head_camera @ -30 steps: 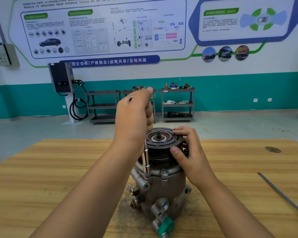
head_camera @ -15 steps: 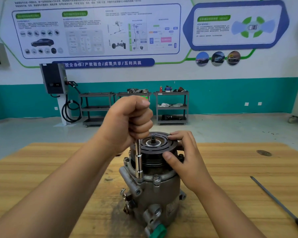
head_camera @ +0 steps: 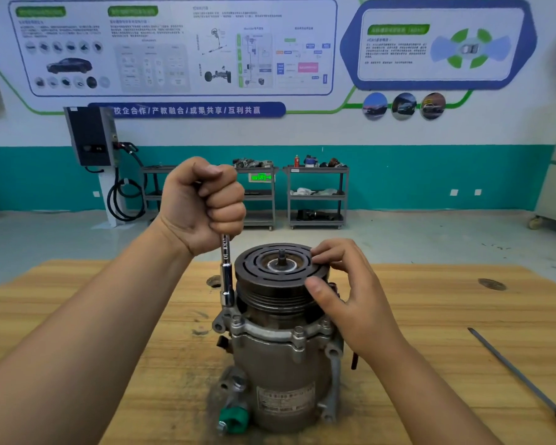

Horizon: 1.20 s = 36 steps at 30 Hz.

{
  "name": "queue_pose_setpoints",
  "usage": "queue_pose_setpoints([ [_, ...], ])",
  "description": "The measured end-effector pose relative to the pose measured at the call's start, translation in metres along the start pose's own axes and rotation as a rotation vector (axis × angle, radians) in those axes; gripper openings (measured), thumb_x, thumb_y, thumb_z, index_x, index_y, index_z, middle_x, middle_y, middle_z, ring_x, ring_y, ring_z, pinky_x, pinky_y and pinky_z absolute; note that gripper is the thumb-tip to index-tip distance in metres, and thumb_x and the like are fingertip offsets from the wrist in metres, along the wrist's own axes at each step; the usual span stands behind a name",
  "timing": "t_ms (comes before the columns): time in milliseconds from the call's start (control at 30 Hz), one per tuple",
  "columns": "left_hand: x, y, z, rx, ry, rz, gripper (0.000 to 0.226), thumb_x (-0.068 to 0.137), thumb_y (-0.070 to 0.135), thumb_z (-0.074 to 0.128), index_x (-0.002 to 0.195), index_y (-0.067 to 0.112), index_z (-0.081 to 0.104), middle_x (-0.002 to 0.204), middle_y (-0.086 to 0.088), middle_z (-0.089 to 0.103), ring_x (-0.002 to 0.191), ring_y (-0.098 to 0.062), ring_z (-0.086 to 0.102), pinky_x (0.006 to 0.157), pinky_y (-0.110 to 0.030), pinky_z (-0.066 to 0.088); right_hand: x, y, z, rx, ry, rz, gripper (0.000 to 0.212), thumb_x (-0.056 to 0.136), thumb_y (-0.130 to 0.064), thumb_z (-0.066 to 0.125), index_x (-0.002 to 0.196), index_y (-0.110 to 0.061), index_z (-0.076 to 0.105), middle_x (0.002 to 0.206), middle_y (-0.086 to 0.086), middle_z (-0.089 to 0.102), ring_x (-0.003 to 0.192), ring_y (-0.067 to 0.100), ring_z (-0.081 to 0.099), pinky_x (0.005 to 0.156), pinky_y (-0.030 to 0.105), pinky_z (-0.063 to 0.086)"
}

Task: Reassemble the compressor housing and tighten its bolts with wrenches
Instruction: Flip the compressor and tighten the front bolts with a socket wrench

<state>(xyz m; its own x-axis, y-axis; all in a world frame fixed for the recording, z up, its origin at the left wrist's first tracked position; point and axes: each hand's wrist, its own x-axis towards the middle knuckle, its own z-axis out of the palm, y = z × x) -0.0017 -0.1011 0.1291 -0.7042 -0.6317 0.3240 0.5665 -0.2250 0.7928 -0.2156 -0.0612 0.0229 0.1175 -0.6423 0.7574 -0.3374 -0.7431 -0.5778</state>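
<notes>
A grey metal compressor [head_camera: 283, 364] stands upright on the wooden table [head_camera: 430, 316], with its dark grooved pulley [head_camera: 280, 277] on top. My left hand [head_camera: 203, 203] is a fist around the top of a chrome socket wrench [head_camera: 226, 277]. The wrench stands vertical, with its socket down on a bolt at the housing flange's left side. My right hand [head_camera: 347, 290] rests on the pulley's right rim, fingers on top and thumb on its side. More flange bolts [head_camera: 298, 332] show along the front.
A long screwdriver [head_camera: 520, 380] with a yellow and black handle lies on the table at the right, running to the lower right corner. Metal shelf carts [head_camera: 316, 197] and a wall charger [head_camera: 92, 136] stand far behind, across the floor.
My left hand went from a fingertip hold on the wrench top to a full fist. The compressor turned, so its green-capped port now faces lower left. The right hand stays on the pulley.
</notes>
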Motion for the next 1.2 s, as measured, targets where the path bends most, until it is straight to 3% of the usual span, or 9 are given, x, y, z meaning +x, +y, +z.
queue_pose_setpoints([
  [100,0.002,-0.004,-0.004,0.196,-0.003,0.098,0.042,0.065,0.021,0.067,0.05,0.023,0.028,0.048,0.007,0.018,0.041,-0.009,0.012,0.038,-0.016,0.012,-0.002,0.004,0.003,0.088,-0.001,0.037,0.024,0.079,-0.049,0.053,0.097,-0.035,0.05,0.109,-0.024,0.052,0.108,0.001,0.052,0.09,0.022,0.043],
  [200,0.001,-0.009,0.0,0.257,0.093,0.179,0.047,0.06,0.026,0.069,0.05,0.024,0.024,0.048,0.008,0.015,0.04,-0.008,0.01,0.035,-0.017,0.013,-0.004,0.006,0.008,0.157,0.027,0.045,0.024,0.079,-0.047,0.054,0.099,-0.034,0.05,0.11,-0.02,0.055,0.106,0.002,0.054,0.088,0.017,0.043],
  [433,-0.001,-0.006,0.015,0.324,0.283,0.192,0.037,0.077,0.027,0.041,0.045,0.023,0.023,0.047,0.006,0.011,0.04,-0.01,0.008,0.036,-0.015,0.01,-0.007,-0.003,0.011,0.217,0.05,0.142,0.035,0.076,-0.047,0.051,0.103,-0.025,0.05,0.115,-0.012,0.056,0.11,0.003,0.053,0.091,0.02,0.042],
  [567,-0.004,-0.009,0.02,0.314,0.353,0.252,0.039,0.076,0.027,0.04,0.039,0.021,0.03,0.046,0.005,0.01,0.041,-0.01,0.005,0.036,-0.015,0.009,-0.02,-0.015,0.017,0.09,0.054,0.204,0.042,0.083,-0.054,0.041,0.121,-0.036,0.044,0.125,-0.028,0.048,0.118,-0.008,0.044,0.102,0.028,0.04],
  [700,-0.004,-0.014,0.025,0.334,0.355,0.284,0.04,0.078,0.026,0.04,0.039,0.022,0.03,0.038,0.008,0.02,0.041,-0.01,0.005,0.035,-0.015,0.01,-0.038,-0.017,0.033,-0.215,0.1,0.146,0.051,0.086,-0.068,0.019,0.134,-0.052,0.02,0.148,-0.02,0.03,0.134,-0.003,0.028,0.109,0.032,0.029],
  [833,-0.005,-0.018,0.032,0.354,0.338,0.282,0.039,0.076,0.026,0.042,0.039,0.021,0.03,0.041,0.006,0.015,0.041,-0.011,0.006,0.035,-0.014,0.011,-0.032,-0.011,0.028,-0.14,0.159,0.107,0.045,0.087,-0.07,0.021,0.126,-0.051,0.03,0.141,-0.015,0.041,0.129,-0.004,0.036,0.104,0.022,0.033],
  [967,-0.008,-0.019,0.031,0.299,0.351,0.297,0.038,0.074,0.025,0.042,0.039,0.021,0.03,0.038,0.007,0.019,0.041,-0.011,0.005,0.037,-0.017,0.008,-0.029,-0.001,0.019,-0.084,0.098,0.146,0.044,0.088,-0.064,0.025,0.128,-0.046,0.034,0.135,-0.013,0.049,0.125,0.001,0.044,0.104,0.031,0.04],
  [1200,-0.012,-0.003,0.04,0.256,0.418,0.42,0.049,0.088,0.023,0.034,0.04,0.021,0.028,0.039,0.008,0.017,0.042,-0.011,0.005,0.038,-0.018,0.006,-0.029,-0.003,0.019,-0.049,0.076,0.165,0.031,0.093,-0.052,0.029,0.124,-0.053,0.035,0.127,-0.028,0.046,0.12,-0.008,0.043,0.1,0.022,0.039],
])
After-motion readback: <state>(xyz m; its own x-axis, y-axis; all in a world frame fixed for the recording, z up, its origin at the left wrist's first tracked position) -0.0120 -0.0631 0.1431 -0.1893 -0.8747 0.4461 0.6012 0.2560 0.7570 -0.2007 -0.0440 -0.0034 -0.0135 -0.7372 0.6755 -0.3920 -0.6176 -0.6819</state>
